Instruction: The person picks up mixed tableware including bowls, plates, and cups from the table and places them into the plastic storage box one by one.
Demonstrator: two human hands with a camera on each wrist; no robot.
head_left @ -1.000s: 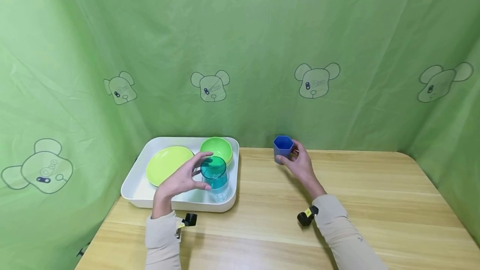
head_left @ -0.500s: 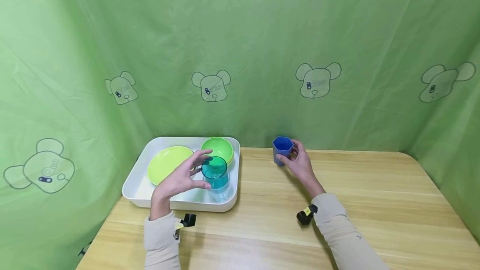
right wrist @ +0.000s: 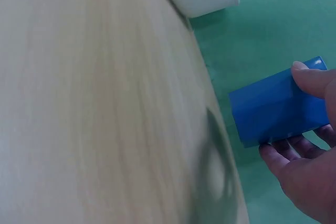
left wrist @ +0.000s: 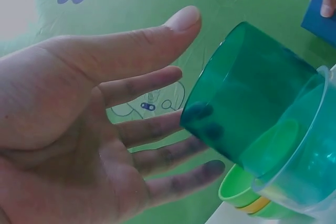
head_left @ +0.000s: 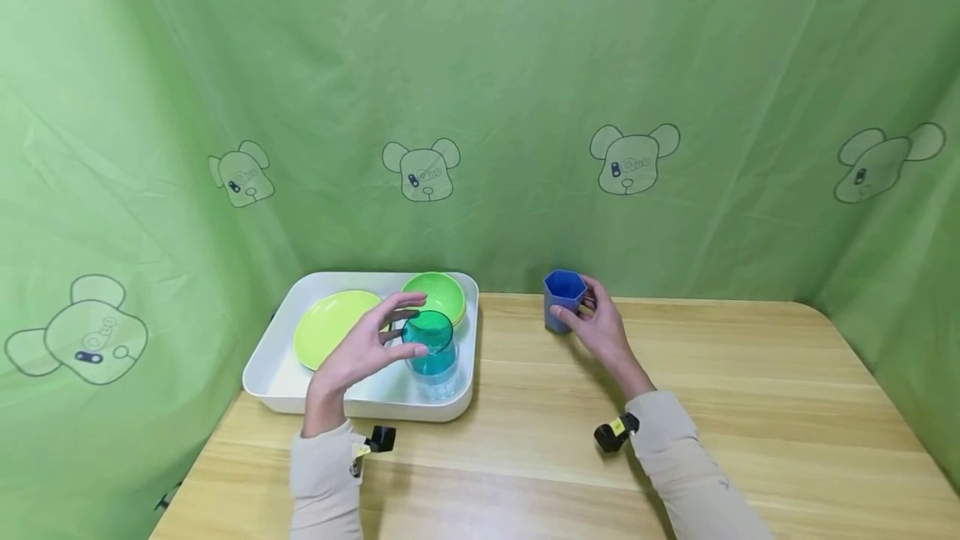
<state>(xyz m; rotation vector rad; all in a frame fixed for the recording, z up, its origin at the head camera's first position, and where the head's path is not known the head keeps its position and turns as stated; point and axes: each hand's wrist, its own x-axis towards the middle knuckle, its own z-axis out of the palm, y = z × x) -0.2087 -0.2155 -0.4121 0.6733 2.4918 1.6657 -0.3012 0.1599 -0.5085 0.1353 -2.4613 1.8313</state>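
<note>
In the head view, my left hand (head_left: 360, 352) is at the teal see-through cup (head_left: 433, 348), which stands nested in a clear cup (head_left: 440, 388) in the white tray (head_left: 352, 408). From the left wrist, the thumb (left wrist: 147, 45) is spread well away from the teal cup (left wrist: 252, 93). Some fingertips on that hand show dimly through the cup's wall. Off to the right, my right hand (head_left: 606, 332) holds a blue six-sided cup (head_left: 553, 300), mouth up. The right wrist view has thumb and fingers on opposite sides of this blue cup (right wrist: 278, 108).
A yellow-green plate (head_left: 330, 327) lies in the tray's left part. Behind the teal cup are green bowls (head_left: 438, 294), stacked with a yellow one per the left wrist view. The wooden table (head_left: 720, 407) meets a green curtain (head_left: 525, 215) behind.
My left hand's thumb and fingers have loosened and lifted off the teal cup, which stays nested. My right hand keeps its hold on the blue cup, hardly moving.
</note>
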